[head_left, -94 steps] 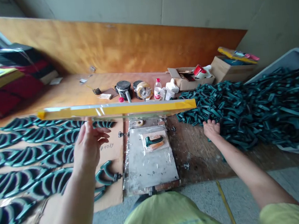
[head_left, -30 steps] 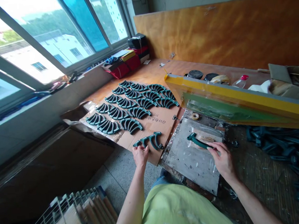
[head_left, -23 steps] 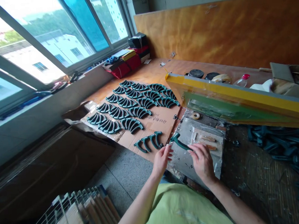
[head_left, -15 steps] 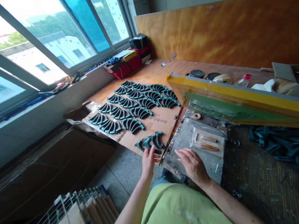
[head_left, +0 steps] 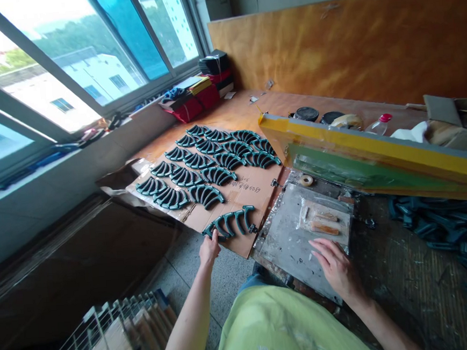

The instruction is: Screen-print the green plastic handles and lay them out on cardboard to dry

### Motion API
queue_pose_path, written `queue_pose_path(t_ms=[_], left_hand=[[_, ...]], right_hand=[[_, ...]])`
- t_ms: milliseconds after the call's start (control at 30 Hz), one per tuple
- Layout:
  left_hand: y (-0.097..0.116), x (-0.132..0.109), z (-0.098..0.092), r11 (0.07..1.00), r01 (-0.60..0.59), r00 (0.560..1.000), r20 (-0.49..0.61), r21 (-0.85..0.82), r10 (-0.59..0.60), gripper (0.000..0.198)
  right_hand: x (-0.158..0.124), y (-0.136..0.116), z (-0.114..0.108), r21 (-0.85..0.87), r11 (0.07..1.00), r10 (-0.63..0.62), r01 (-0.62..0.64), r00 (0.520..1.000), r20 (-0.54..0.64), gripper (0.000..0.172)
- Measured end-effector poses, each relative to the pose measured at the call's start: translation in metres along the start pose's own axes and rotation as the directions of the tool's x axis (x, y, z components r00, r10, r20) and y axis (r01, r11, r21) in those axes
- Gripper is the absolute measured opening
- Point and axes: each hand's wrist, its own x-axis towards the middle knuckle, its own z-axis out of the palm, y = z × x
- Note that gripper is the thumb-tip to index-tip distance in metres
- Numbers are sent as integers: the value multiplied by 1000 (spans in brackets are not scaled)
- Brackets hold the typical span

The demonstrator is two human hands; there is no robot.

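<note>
Cardboard [head_left: 241, 195] bears a glossy, curved green handle [head_left: 208, 231], left hand [head_left: 209, 249] pinching it, right hand [head_left: 338, 270] loosely spread.

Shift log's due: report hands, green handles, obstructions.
Left hand at left end of nearest green handles. Right hand over grey plate, holding nothing. No obstruction visible.

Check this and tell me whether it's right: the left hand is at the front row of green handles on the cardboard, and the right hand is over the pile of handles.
One part is wrong: the head view shows the right hand over the grey plate, not the pile of handles.
</note>
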Motion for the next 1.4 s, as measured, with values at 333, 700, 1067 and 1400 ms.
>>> queue_pose_path(t_ms=[333, 700, 1067, 1400], left_hand=[[45, -51, 30, 970, -133, 952, -246, 203, 182, 59], [72, -49, 68, 957, -138, 949, -242, 256, 201, 57], [65, -35, 63, 953, -175, 933, -269, 246, 240, 41], [89, -23, 66, 956, -196, 940, -237, 219, 247, 35]], right_hand=[[-5, 13, -17, -3, 998, 56, -56, 998, -41, 24], [-33, 62, -100, -237, 958, 127, -160, 981, -147, 29], [-51, 73, -104, -248, 955, 137, -165, 983, -125, 33], [-47, 65, -102, -266, 951, 133, -158, 985, -109, 34]])
